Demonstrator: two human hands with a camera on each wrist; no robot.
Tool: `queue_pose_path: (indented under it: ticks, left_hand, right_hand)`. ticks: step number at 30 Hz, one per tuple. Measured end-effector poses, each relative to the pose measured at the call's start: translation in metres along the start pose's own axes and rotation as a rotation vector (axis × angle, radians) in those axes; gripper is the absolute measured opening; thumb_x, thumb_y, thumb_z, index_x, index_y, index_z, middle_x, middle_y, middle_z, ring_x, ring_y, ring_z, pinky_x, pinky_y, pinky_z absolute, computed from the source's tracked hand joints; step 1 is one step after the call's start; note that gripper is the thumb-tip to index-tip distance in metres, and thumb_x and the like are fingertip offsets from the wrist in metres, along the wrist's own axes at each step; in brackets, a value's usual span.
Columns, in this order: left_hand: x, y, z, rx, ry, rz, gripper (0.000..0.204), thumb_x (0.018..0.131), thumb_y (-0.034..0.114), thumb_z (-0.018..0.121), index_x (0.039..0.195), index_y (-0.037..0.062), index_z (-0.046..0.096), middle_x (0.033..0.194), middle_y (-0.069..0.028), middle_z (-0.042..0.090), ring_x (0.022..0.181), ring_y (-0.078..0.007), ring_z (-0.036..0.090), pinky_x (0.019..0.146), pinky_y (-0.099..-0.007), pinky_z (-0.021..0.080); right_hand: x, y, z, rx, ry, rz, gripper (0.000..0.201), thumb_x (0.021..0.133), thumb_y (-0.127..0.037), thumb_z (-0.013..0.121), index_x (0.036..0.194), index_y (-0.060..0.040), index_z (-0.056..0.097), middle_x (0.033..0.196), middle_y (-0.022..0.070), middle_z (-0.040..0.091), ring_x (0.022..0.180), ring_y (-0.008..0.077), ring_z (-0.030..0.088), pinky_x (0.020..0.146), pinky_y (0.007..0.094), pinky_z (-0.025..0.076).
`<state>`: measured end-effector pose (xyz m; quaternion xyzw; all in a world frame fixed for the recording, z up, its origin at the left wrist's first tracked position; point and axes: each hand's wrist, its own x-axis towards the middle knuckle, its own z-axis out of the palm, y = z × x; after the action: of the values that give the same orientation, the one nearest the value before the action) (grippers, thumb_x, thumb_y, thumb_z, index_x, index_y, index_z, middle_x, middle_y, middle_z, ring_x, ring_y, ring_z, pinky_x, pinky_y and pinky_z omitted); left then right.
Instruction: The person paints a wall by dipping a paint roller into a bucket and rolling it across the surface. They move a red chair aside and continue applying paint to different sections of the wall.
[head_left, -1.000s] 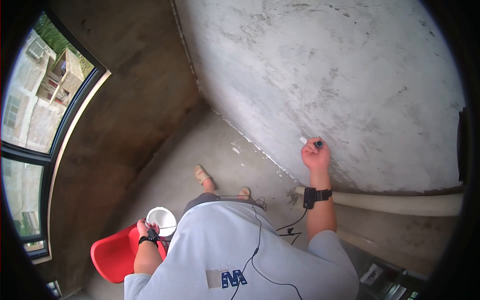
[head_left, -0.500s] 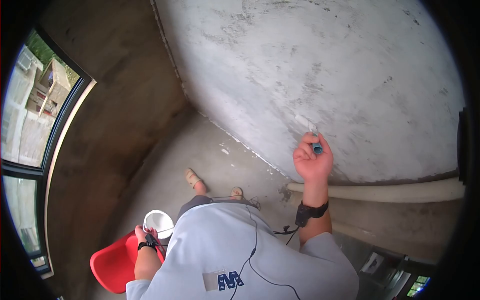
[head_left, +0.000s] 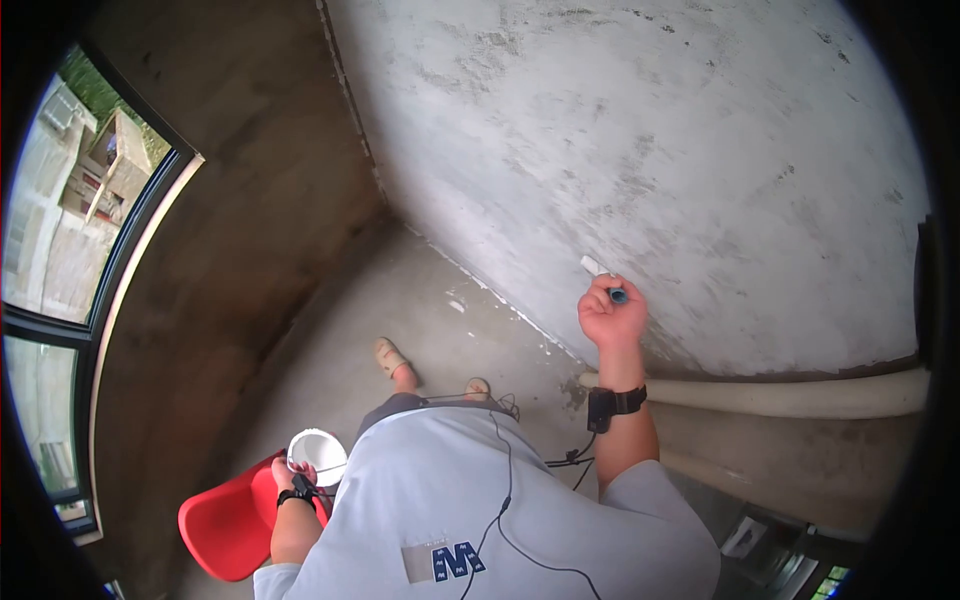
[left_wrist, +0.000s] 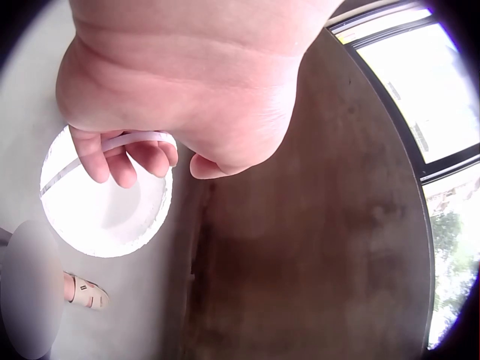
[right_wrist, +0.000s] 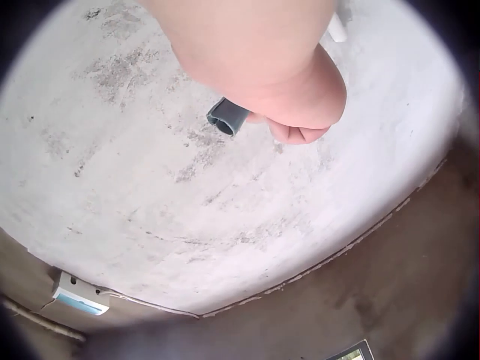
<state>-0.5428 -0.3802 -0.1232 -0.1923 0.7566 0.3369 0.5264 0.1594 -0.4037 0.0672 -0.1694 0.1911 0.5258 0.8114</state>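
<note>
My right hand [head_left: 612, 312] grips a small paint roller by its dark teal handle [right_wrist: 228, 117], whose hollow end sticks out of the fist. The roller's white head [head_left: 593, 265] is at the patchy white wall [head_left: 700, 200], low down and just beyond the fingers; in the right wrist view most of it is hidden behind the hand. By its thin bail my left hand [left_wrist: 180, 97] holds a white bucket [left_wrist: 56, 214], with the fingers curled round the bail. White shows inside the bucket, which hangs beside my left hip.
A red chair [head_left: 215, 525] stands under my left forearm. Pale pipes [head_left: 800, 398] run along the wall's foot at the right. To the left are a brown wall [head_left: 230, 200] and a window [head_left: 60, 320]. Cables [head_left: 508, 470] hang down my shirt; white spots mark the floor.
The right hand moved nearer to me with the roller, its head shifting up the wall, then went back down and left. The left hand keeps the bucket in about the same place.
</note>
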Motion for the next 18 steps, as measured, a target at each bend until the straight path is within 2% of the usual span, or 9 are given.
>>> queue_pose_path:
  ticks: [2,6,8,13,15,18]
  left_hand:
    - [-0.006,-0.003,0.001,-0.013,0.007,0.012,0.021,0.081,0.035,0.049,0.074,0.0167,0.042,0.069,0.0056,0.046,0.075,-0.0157,0.05,0.074,-0.0357,0.044]
    - [0.007,0.0,-0.008,-0.035,-0.016,0.0,0.021,0.082,0.035,0.049,0.074,0.0167,0.043,0.067,0.0049,0.046,0.075,-0.0155,0.05,0.075,-0.0348,0.045]
    - [-0.021,-0.006,0.0,-0.046,-0.009,0.025,0.021,0.082,0.035,0.048,0.074,0.0166,0.043,0.067,0.0047,0.046,0.075,-0.0157,0.05,0.075,-0.0348,0.045]
    - [-0.029,-0.016,0.0,-0.11,0.041,0.044,0.02,0.083,0.034,0.047,0.074,0.0159,0.044,0.066,0.0042,0.045,0.074,-0.016,0.049,0.075,-0.0346,0.044]
    - [-0.021,-0.018,-0.004,-0.111,0.028,0.037,0.021,0.083,0.034,0.047,0.074,0.0157,0.044,0.066,0.0041,0.045,0.073,-0.016,0.049,0.075,-0.0345,0.044]
    - [-0.02,-0.021,-0.002,-0.104,0.025,0.023,0.021,0.083,0.034,0.047,0.074,0.0154,0.043,0.065,0.004,0.045,0.073,-0.016,0.049,0.074,-0.0345,0.044]
  right_hand:
    - [0.015,-0.003,-0.013,0.052,0.147,0.008,0.01,0.086,-0.015,0.046,0.077,-0.0095,0.048,0.066,-0.0022,0.054,0.042,0.0094,0.027,0.045,0.0251,0.022]
    - [0.063,-0.029,-0.092,0.07,0.219,0.014,0.013,0.086,-0.017,0.047,0.074,-0.0109,0.046,0.061,-0.0035,0.052,0.041,0.0096,0.028,0.044,0.0261,0.022]
    - [0.076,-0.038,-0.127,0.099,0.258,-0.043,0.014,0.085,-0.017,0.048,0.072,-0.0106,0.045,0.058,-0.004,0.049,0.041,0.0099,0.027,0.045,0.0261,0.022]
    - [0.091,-0.042,-0.175,0.031,0.305,0.081,0.011,0.082,-0.015,0.051,0.076,-0.0075,0.049,0.058,-0.0047,0.048,0.042,0.0096,0.026,0.046,0.0257,0.022]
    - [0.093,-0.039,-0.183,-0.059,0.399,0.115,0.011,0.082,-0.016,0.053,0.08,-0.0051,0.052,0.058,-0.0049,0.048,0.042,0.0091,0.026,0.046,0.0253,0.022]
    - [0.094,-0.037,-0.192,-0.067,0.337,0.113,0.013,0.081,-0.017,0.055,0.084,-0.0036,0.054,0.059,-0.0057,0.047,0.043,0.0088,0.027,0.047,0.0248,0.023]
